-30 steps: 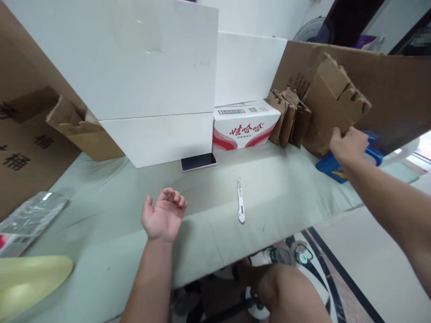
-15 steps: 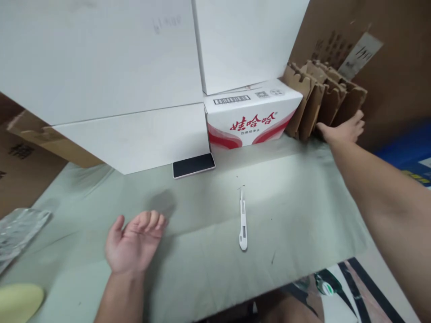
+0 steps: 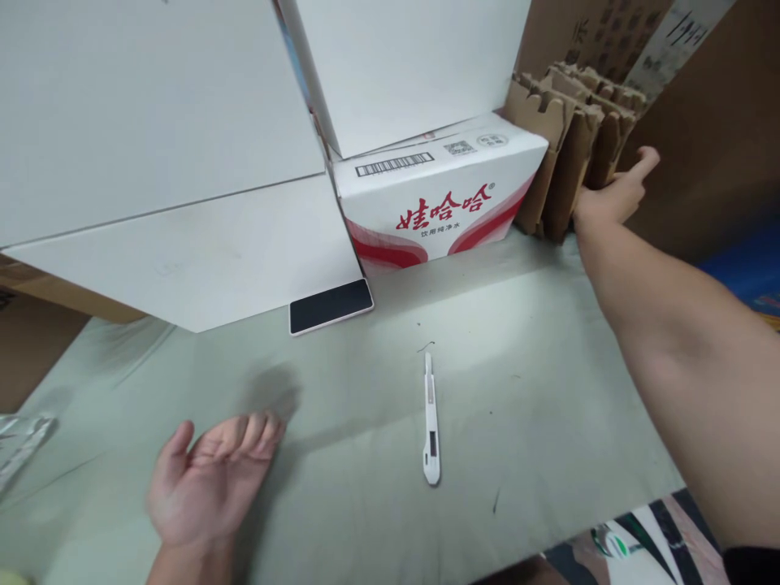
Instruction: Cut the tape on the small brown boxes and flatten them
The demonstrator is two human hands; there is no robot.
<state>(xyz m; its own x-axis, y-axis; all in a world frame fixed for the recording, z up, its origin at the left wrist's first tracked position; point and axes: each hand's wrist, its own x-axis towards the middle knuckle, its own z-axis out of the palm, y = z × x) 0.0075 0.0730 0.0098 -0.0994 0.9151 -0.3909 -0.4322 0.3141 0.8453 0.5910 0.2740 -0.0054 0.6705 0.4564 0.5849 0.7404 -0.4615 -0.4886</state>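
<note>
My left hand (image 3: 214, 475) is palm up over the left part of the cloth-covered table (image 3: 353, 504), fingers loosely bent, thumb apart, holding nothing. My right hand (image 3: 613, 197) reaches to the back right, against the right side of the folded brown cardboard dividers (image 3: 554, 158). One of its fingers sticks out away from the cardboard; the thumb and part of the hand are hidden. Those dividers stand on edge beside a white and red carton (image 3: 448, 207). Between my hands lies a white utility knife (image 3: 431, 422), its tip pointing to the back.
A dark-screened phone (image 3: 331, 307) lies against the foot of a large white box (image 3: 201, 252). Another white box (image 3: 420, 73) rests on the carton. Brown cardboard (image 3: 719, 154) stands at the back right. Clear plastic packaging (image 3: 21, 443) lies at the left edge.
The view has shifted and turned slightly. My right hand has moved in closer behind the cardboard dividers, which stand closer together. My left hand remains palm up over the table.
</note>
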